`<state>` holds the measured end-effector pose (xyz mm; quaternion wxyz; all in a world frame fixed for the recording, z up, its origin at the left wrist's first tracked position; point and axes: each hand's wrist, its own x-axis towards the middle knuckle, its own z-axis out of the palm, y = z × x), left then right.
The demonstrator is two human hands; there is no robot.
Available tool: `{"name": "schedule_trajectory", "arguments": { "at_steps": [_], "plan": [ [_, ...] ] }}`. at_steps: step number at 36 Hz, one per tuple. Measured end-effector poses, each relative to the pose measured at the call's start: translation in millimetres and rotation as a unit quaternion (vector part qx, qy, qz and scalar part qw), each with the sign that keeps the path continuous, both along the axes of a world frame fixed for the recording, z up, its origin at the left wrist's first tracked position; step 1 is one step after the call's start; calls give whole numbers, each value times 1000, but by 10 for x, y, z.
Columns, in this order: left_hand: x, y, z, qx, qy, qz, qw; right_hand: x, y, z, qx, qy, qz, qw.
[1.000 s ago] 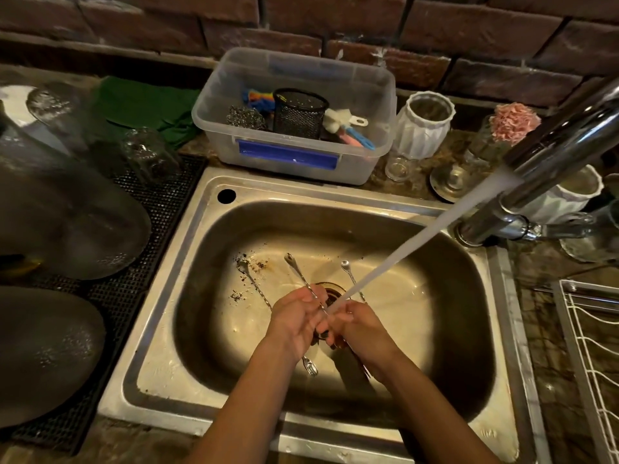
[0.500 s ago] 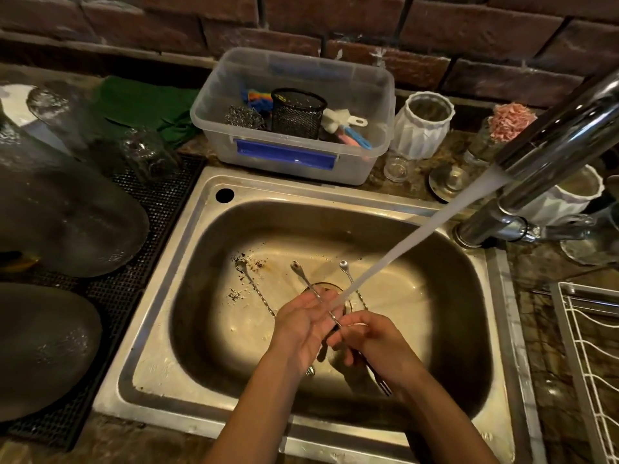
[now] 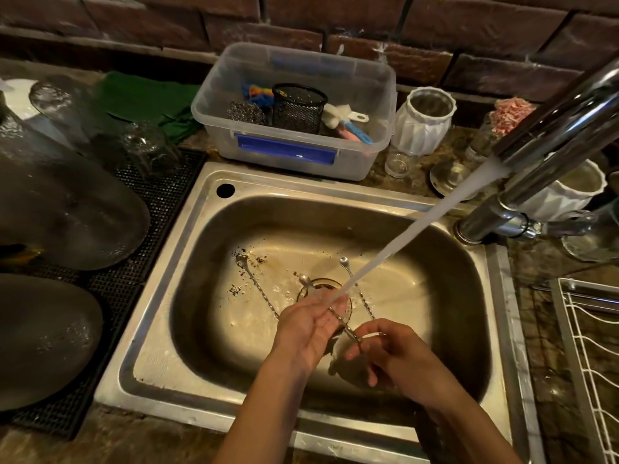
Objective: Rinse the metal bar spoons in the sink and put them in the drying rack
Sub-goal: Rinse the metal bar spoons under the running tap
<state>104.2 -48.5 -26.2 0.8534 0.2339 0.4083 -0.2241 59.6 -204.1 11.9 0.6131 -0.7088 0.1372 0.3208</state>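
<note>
Both hands are low in the middle of the frame, over the sink's drain. The left hand (image 3: 310, 324) has its fingers curled round the twisted shaft of a bar spoon (image 3: 338, 318), and the right hand (image 3: 385, 351) pinches the same shaft lower down between thumb and fingertips. The spoon slants from the right hand up to the left, its bowl poking out just past the left fingers, right where the stream of water (image 3: 402, 239) lands.

Two more spoons lie on the sink floor: one spoon on the left (image 3: 254, 283) among dark specks of debris, another spoon on the right (image 3: 355, 284) passing under the water beside the drain (image 3: 321, 286). The steel sink (image 3: 160, 296) fills the centre of the frame.

The water runs down from a chrome faucet (image 3: 562, 122) at the upper right. At the right edge, lower down, stands a white wire drying rack (image 3: 589, 346). Behind the sink sits a clear plastic tub (image 3: 294, 105) holding a black mesh cup (image 3: 298, 107) and brushes, with a white ribbed jar (image 3: 423, 120) to its right. Dark plates (image 3: 67, 212) rest on a black mat at the left edge.
</note>
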Motion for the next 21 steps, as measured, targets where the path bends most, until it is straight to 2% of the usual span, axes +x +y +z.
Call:
{"name": "schedule_trajectory", "arguments": {
  "at_steps": [10, 21],
  "plan": [
    [-59, -46, 54, 18, -4, -24, 1000, -164, -172, 93, -20, 20, 19, 999],
    [-82, -35, 69, 31, -49, 4, 998, -239, -342, 155, -8, 25, 31, 999]
  ]
}}
